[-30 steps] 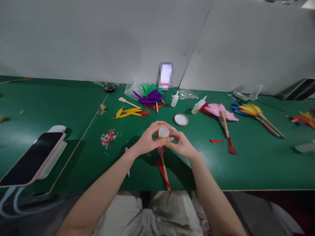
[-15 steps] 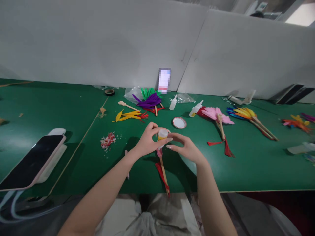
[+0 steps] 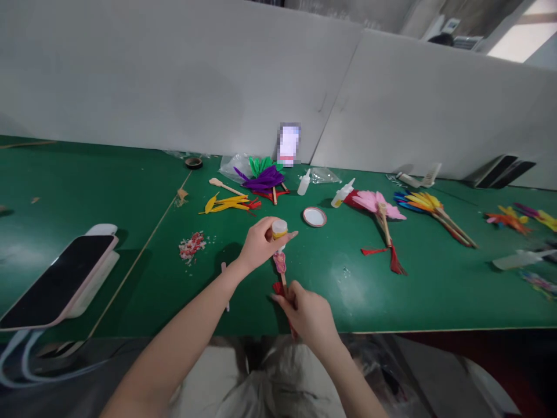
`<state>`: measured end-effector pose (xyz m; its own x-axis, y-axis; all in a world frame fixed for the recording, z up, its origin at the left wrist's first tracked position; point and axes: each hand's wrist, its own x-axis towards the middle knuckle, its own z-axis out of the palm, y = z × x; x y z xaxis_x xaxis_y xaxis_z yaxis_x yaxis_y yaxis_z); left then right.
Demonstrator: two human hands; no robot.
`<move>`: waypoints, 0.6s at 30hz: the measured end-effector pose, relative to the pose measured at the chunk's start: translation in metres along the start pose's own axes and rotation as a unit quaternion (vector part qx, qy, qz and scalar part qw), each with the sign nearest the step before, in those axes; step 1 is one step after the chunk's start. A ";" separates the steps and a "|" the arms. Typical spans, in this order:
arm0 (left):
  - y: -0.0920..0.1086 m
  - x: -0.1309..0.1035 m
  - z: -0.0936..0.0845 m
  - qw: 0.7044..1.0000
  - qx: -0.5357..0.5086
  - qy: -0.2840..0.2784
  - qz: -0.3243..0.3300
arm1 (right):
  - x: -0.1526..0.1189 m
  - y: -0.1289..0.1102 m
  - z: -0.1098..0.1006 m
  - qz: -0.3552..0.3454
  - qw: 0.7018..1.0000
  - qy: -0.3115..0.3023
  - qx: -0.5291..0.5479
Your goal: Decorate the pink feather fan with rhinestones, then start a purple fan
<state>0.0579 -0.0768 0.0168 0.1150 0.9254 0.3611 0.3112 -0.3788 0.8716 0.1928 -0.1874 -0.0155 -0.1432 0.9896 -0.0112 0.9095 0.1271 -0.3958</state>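
Note:
My left hand (image 3: 260, 247) is wrapped round a small bottle (image 3: 279, 228) with a whitish end up and a yellow label, its other end pointing down over the pink-coated head (image 3: 279, 262) of a wooden stick. Lower down, my right hand (image 3: 310, 313) grips the stick's handle (image 3: 284, 281), where a red tassel (image 3: 277, 288) hangs beside it. A pink strip (image 3: 225, 284) lies left of the stick. Behind the bottle and to its right is a round white lid or dish (image 3: 314, 217) with a reddish rim.
Red and white bits (image 3: 191, 246) are piled left. Yellow feathers (image 3: 228, 203), purple feathers (image 3: 263, 177), white bottles (image 3: 304, 183) and a pink feather fan (image 3: 378, 204) lie behind. A large phone (image 3: 58, 278) stands far left on the green table (image 3: 143, 180).
My right hand has left the bottle and moved down onto the stick's handle. My left hand still holds the bottle, slightly further left. The view has shifted a little.

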 end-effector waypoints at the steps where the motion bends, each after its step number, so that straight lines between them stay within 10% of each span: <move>1: -0.001 0.001 -0.001 1.000 -0.001 0.015 -0.001 | 0.007 -0.003 0.000 -0.007 1.000 0.003 -0.026; 9: -0.014 0.009 -0.012 0.995 -0.016 0.093 -0.013 | 0.052 -0.020 0.004 -0.025 0.998 0.006 -0.063; 18: -0.021 0.013 -0.015 0.995 0.013 0.099 -0.019 | 0.038 -0.015 0.009 -0.032 0.991 0.075 0.102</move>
<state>0.0382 -0.0572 0.0079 -0.0843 0.9178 0.3880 0.3372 -0.3401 0.8778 0.1706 -0.1522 -0.0181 -0.1242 0.9810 0.1493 0.8000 0.1881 -0.5698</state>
